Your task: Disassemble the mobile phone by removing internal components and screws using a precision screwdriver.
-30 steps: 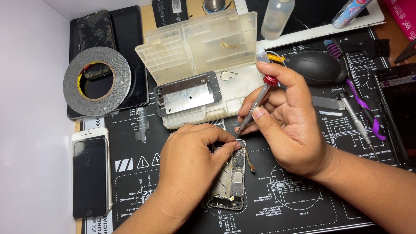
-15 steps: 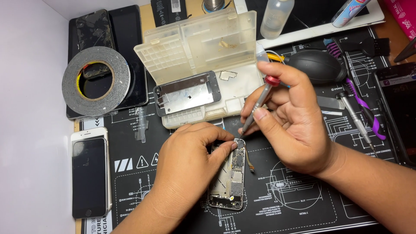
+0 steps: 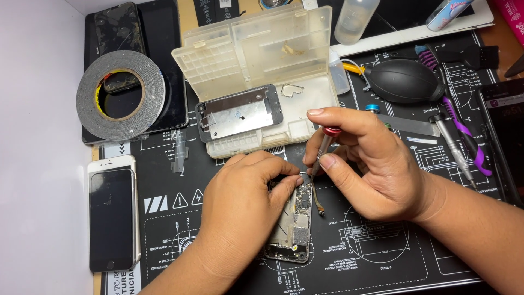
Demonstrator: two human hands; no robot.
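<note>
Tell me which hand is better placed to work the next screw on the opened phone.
The right hand: it grips the red-capped screwdriver, tip down at the top edge of the opened phone. The left hand lies over the phone's side, steadying it.

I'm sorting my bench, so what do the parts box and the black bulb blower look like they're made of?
Parts box: cloudy translucent plastic, yellowed and scuffed; its moulded compartments show through. Bulb blower: probably soft rubber, matte black with a dull sheen, though its softness can't be seen.

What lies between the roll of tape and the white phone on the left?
In the head view, only bare black work mat and its edge separate the tape roll from the white phone; nothing else lies there.
</note>
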